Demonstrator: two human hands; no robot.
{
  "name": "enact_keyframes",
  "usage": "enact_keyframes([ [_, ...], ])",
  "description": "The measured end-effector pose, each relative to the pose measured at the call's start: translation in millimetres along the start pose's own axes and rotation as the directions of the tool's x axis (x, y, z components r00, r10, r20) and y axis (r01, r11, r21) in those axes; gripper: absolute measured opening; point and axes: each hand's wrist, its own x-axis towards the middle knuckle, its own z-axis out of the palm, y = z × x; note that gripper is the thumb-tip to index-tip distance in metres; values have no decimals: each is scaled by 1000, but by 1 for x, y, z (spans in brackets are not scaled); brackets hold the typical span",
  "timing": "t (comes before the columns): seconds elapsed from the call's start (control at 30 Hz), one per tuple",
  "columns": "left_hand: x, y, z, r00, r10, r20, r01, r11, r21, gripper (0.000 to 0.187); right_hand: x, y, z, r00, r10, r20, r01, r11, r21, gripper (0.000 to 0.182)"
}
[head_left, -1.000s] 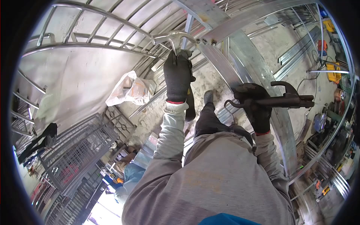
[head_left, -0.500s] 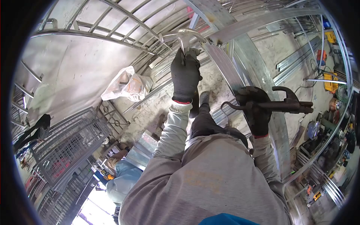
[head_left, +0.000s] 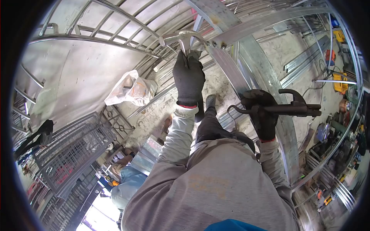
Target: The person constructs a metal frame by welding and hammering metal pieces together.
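Observation:
My left hand [head_left: 189, 79], in a dark glove, is closed around a claw hammer [head_left: 184, 37], gripping it just below the metal head. The hammer's claw is close to the joint where a flat steel bar [head_left: 229, 69] meets a wider steel beam [head_left: 254, 26]. Wrapped in a dark glove too, my right hand [head_left: 263, 115] is closed on a black electrode holder [head_left: 296, 109], whose cable curves out on the left side. No rod can be made out in its jaws. This hand is over the lower end of the flat bar.
A white plastic bag [head_left: 133, 89] lies on the floor left of centre. Metal railings [head_left: 115, 36] stand at the upper left, wire mesh panels [head_left: 73, 154] at the lower left. Another person in blue [head_left: 129, 184] is low on the left. Tools [head_left: 339, 82] lie on the right.
My left hand and the hammer have shifted slightly left, and the hammer head is a little farther from the joint. My right hand has barely moved.

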Motion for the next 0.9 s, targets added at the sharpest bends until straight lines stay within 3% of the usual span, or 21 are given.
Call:
enact_keyframes([
  [0.13, 1, 7, -8, 998, 7, 61, -13, 996, 87, 20, 0, -1, 1, 1000, -7, 0, 7, 1000, 20, 39],
  [0.2, -2, 16, -7, 996, -86, 36, 89, 992, -91, 21, 0, 0, -5, 998, 27, 54, -27, 1000, 0, 42],
  [0.23, -1, 13, -8, 995, -89, 36, 92, 992, -90, 21, -1, 0, -5, 998, 30, 53, -30, 1000, 0, 42],
  [0.3, 4, 7, -10, 996, 1, 88, -8, 997, 71, 21, 2, -4, 0, 997, -8, 77, 3, 998, 65, 40],
  [0.33, 3, 6, -9, 996, 4, 85, -10, 998, 67, 21, 2, -2, -4, 997, -11, 80, 6, 998, 63, 40],
  [0.4, 0, 10, -8, 996, -36, 79, 37, 999, -5, 22, -2, 6, -13, 998, -16, 55, 28, 977, -212, 40],
  [0.53, 2, 8, -5, 990, -6, 144, 1, 999, 40, 23, -4, 7, -6, 998, -50, -41, 41, 976, -214, 37],
  [0.6, 1, 5, -2, 990, -35, 139, 23, 996, 87, 22, 4, -10, 8, 1000, 20, 4, -21, 987, 162, 37],
  [0.63, 5, -31, -5, 981, 52, 189, -59, 998, 35, 20, 5, -2, 12, 1000, 8, -30, -3, 987, 162, 37],
  [0.7, 10, -43, -16, 936, 222, 273, -291, 924, 249, 23, 5, 17, 4, 999, -38, -15, 41, 930, 365, 35],
  [0.77, 13, -38, -31, 821, 368, 437, -542, 743, 393, 30, 0, -7, 2, 976, 215, 33, -205, 857, 474, 29],
  [0.8, 24, -33, -39, 747, 404, 528, -636, 667, 389, 34, -5, -12, 5, 989, 117, -86, -71, 905, 419, 32],
  [0.83, 31, -26, -40, 702, 402, 587, -667, 660, 346, 39, -17, -16, -2, 986, 152, -75, -96, 865, 492, 33],
  [0.87, 38, -17, -41, 710, 363, 603, -621, 727, 293, 44, -33, -28, -11, 976, 182, -115, -118, 900, 419, 33],
  [0.9, 9, 19, -20, 873, 138, 467, -314, 893, 323, 39, -51, -44, -21, 966, 216, -139, -156, 923, 352, 33],
])
